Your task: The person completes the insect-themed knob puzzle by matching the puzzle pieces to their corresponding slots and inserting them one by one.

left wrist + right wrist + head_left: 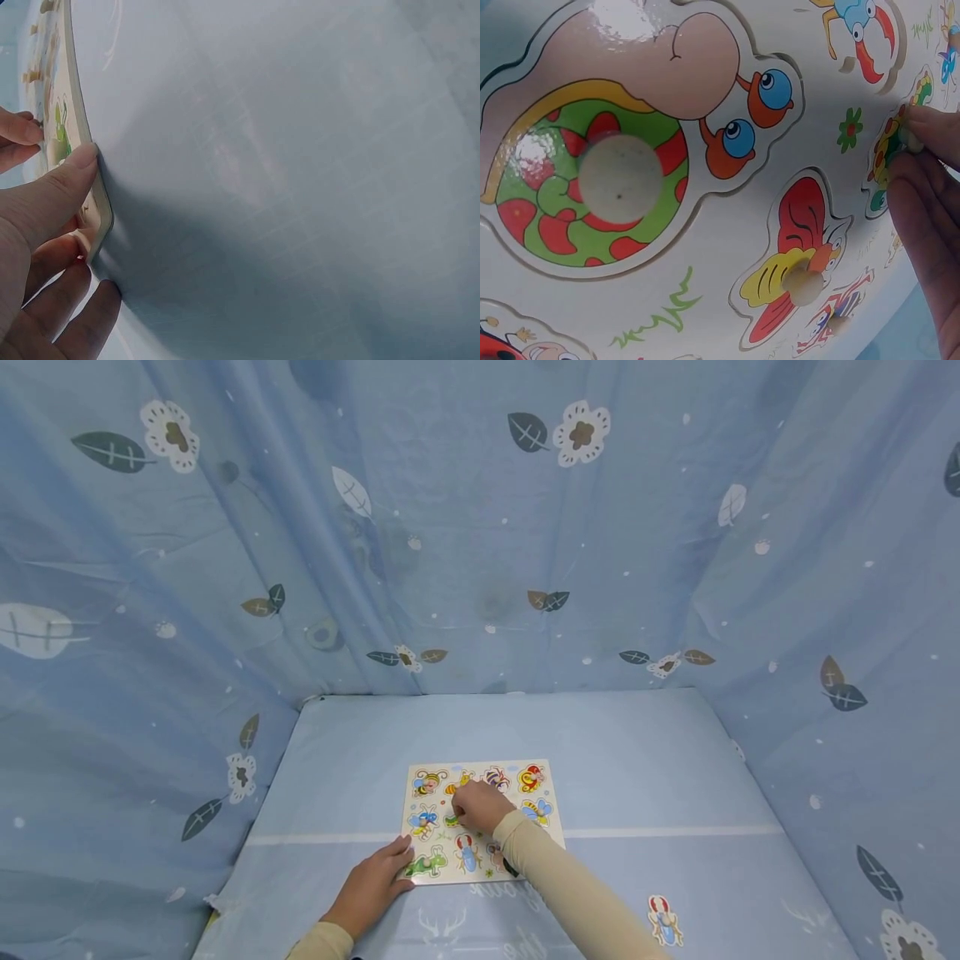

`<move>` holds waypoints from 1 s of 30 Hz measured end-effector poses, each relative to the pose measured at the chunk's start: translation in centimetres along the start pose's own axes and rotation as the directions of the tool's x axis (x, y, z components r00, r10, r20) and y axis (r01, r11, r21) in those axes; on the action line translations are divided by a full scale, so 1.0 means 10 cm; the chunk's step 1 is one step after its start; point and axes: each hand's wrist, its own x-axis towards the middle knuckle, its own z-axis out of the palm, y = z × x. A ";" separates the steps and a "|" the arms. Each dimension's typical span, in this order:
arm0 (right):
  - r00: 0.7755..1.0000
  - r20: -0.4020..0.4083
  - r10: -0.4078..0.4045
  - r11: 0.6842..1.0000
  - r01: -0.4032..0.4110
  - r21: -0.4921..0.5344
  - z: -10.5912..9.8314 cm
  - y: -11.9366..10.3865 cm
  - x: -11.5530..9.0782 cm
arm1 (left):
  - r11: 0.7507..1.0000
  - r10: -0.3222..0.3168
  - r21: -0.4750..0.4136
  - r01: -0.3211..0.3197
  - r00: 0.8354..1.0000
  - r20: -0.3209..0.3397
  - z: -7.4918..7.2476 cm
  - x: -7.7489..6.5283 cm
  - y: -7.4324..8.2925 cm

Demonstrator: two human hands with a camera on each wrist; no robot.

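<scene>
A white puzzle board (442,802) with colourful insect pieces and round wooden knobs lies flat on the table. My left hand (375,881) holds its near left corner; in the left wrist view the thumb (84,156) lies on the near edge while the fingers sit around the corner. Over the middle of the board, my right hand (483,807) pinches the knob of a green, yellow and red puzzle piece (881,169), which appears to sit in its recess. A loose beetle piece (665,920) rests on the table to the right of the board.
Blue patterned cloth (480,527) hangs behind and on both sides of the table (637,760). In the right wrist view a snail piece (712,75) and a butterfly piece (802,217) sit in the board. A beetle picture (467,853) without a knob shows near the board's front edge.
</scene>
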 end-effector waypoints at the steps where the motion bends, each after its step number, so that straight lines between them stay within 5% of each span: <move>1: 1.000 0.000 0.000 1.000 0.000 -0.001 -0.01 0.00 0.00 | 1.000 0.002 -0.001 -0.002 1.000 0.001 0.00 0.00 0.00; 14: 1.000 0.018 0.014 0.999 -0.015 0.031 -0.04 -0.03 -0.02 | 0.999 0.015 -0.028 -0.015 1.000 0.004 0.00 -0.01 -0.01; 23: 0.999 -0.007 -0.046 0.999 0.046 0.004 -0.02 0.05 -0.10 | 1.000 0.014 -0.021 -0.014 1.000 0.001 0.02 -0.01 0.00; 30: 0.998 -0.030 -0.059 0.998 0.060 0.027 -0.28 0.21 -0.35 | 1.000 0.023 -0.008 -0.024 1.000 -0.019 0.03 -0.01 -0.02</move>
